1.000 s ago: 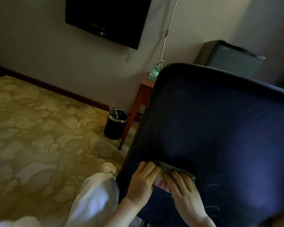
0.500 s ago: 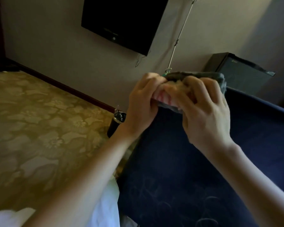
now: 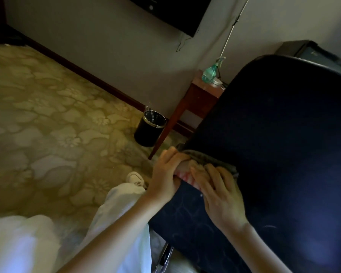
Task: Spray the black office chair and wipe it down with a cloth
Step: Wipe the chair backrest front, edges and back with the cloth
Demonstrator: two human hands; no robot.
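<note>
Currently wiping stage: chair [image 3: 274,134] back under both hands; left hand [image 3: 165,174] gripping cloth [image 3: 211,158] at chair edge, right hand [image 3: 219,190] flat, fingers [image 3: 199,169] straight, pressing it; spray bottle [image 3: 210,72] well beyond both hands. Next, likely: sweep cloth upward, firm pressure.

A dim room: floral carpet [image 3: 47,119], pale wall [image 3: 106,36] with television [image 3: 175,12], wooden side table [image 3: 197,103], black bin [image 3: 149,129].

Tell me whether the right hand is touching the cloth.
Touching. The head view shows the right hand flat on the cloth, pressing it against the black office chair.
</note>
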